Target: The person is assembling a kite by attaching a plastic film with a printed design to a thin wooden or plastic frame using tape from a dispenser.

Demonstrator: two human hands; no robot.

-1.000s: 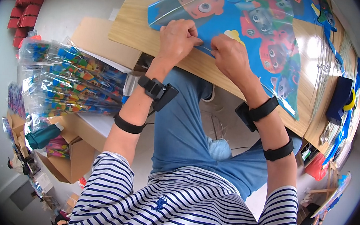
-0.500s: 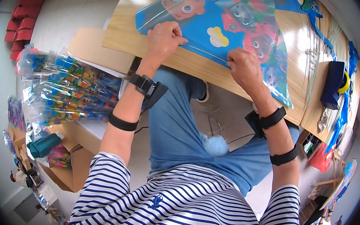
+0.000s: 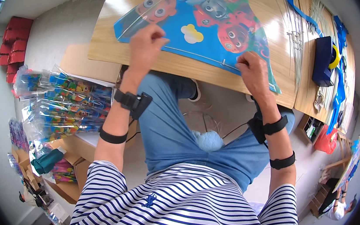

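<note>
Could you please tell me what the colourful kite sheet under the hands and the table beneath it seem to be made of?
The kite sheet looks like thin printed plastic film or light fabric: it lies flat, glossy, with bright cartoon print, and a thin pale rod runs across it between the left hand and right hand. The table appears to be light wood or wood-look laminate, with visible grain and a sheen.

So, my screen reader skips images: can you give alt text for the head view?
Seen from above, a seated person presses the left hand and right hand on a blue cartoon kite lying on a wooden table. Wrapped colourful packs are stacked to their left.
</note>
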